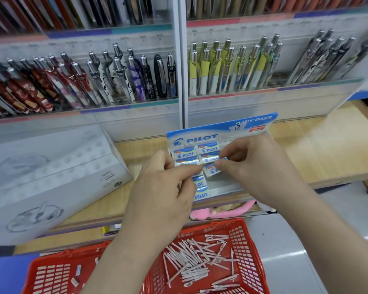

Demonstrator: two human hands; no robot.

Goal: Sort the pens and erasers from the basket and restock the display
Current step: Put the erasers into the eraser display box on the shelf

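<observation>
— How are we seating this Pilot eraser [211, 170] well?
— We're pinching it, tilted, between the thumb and forefinger of our right grip [257, 166], just over a gap in the Pilot display box [221, 124] on the desk [306, 149]. We should be levelling it, label up, flush against its neighbours.
— And our left grip [164, 187]?
— It's curling against the row beside; we can't tell whether it's holding one. The pens [191, 257] are lying in the red basket [249, 240] below.
</observation>
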